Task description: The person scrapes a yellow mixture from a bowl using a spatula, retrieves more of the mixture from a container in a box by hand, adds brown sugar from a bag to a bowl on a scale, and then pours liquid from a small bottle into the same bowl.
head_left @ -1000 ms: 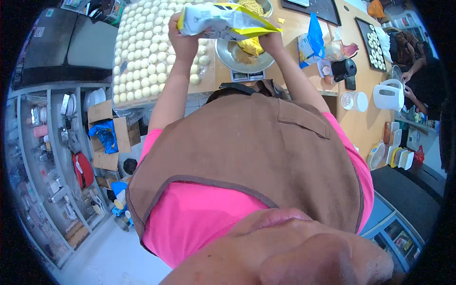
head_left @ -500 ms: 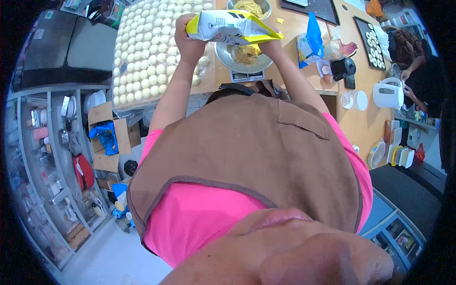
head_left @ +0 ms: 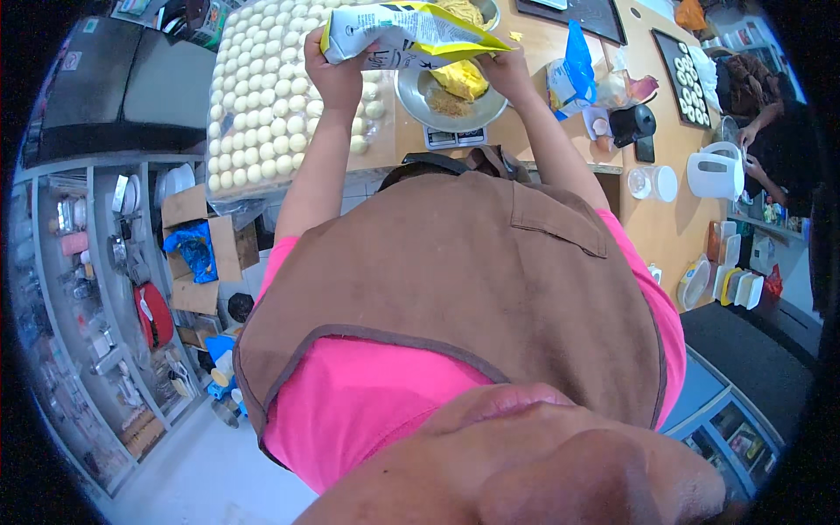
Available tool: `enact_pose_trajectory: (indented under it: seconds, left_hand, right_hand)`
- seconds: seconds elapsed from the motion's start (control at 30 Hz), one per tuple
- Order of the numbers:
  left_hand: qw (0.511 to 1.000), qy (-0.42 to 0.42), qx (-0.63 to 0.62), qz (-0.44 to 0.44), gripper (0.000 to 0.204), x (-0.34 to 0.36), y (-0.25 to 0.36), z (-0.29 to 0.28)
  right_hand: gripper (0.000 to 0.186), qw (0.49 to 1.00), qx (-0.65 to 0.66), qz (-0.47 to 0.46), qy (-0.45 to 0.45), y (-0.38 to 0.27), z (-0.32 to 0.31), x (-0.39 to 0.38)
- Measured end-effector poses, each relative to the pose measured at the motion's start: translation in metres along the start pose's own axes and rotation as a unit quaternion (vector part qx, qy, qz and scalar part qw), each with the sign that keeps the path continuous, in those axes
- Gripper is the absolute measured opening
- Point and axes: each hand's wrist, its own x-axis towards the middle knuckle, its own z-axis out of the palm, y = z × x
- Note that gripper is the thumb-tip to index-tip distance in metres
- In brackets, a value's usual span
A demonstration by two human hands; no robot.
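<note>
My left hand (head_left: pixel 335 77) grips the left end of a white and yellow bag (head_left: pixel 398 33), while my right hand (head_left: pixel 507 72) is closed on its right end. The bag is held sideways above a steel bowl (head_left: pixel 411 103), which holds a soft yellow mass (head_left: pixel 459 80) and brown powder (head_left: pixel 448 103). The bowl rests on a digital scale (head_left: pixel 455 138). Behind it, a second bowl (head_left: pixel 492 15) of yellow mixture is partly hidden by the bag. Left of the bowls are rows of pale round dough balls (head_left: pixel 262 96) on plastic.
At right are a blue-white package (head_left: pixel 569 74), eggshells (head_left: pixel 599 127), a black appliance (head_left: pixel 632 127), clear containers (head_left: pixel 656 182), a white jug (head_left: pixel 716 179) and a tray of ring shapes (head_left: pixel 687 79). A co-worker (head_left: pixel 757 114) works beyond. An open cardboard box (head_left: pixel 188 289) stands below left.
Between half a second ago and now, both hands lifted the bag and shifted it leftward, uncovering more of the yellow mass in the bowl beneath. Just before that, they had lowered it to the right.
</note>
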Motion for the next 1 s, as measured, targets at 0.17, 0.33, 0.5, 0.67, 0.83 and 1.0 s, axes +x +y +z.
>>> enact_pose_trajectory:
  seconds: [0.17, 0.33, 0.5, 0.67, 0.83, 1.0]
  left_hand:
    - [0.999, 0.004, 0.041, 0.015, 0.05, -0.001, -0.01, -0.002]
    - [0.996, -0.041, 0.055, 0.058, 0.053, -0.007, 0.0, 0.016]
    - [0.983, -0.068, 0.128, 0.116, 0.052, 0.0, -0.008, 0.007]
    - [0.99, -0.035, 0.12, 0.064, 0.052, 0.001, -0.011, 0.003]
    - [0.978, -0.093, 0.123, 0.141, 0.055, -0.003, -0.014, 0.009]
    - [0.987, -0.062, 0.111, 0.097, 0.051, -0.002, -0.012, 0.0]
  right_hand:
    - [0.018, 0.999, -0.044, -0.026, -0.009, 0.005, 0.001, 0.002]
    - [0.016, 0.998, -0.016, -0.048, 0.023, 0.003, 0.011, -0.001]
    - [0.013, 0.981, -0.134, -0.132, -0.038, 0.002, -0.002, 0.002]
    - [0.014, 0.999, -0.028, -0.032, -0.02, 0.006, -0.003, -0.004]
    - [0.013, 0.991, -0.069, -0.116, 0.009, -0.002, 0.006, 0.0]
    - [0.014, 0.992, -0.057, -0.112, 0.011, 0.009, -0.006, -0.002]
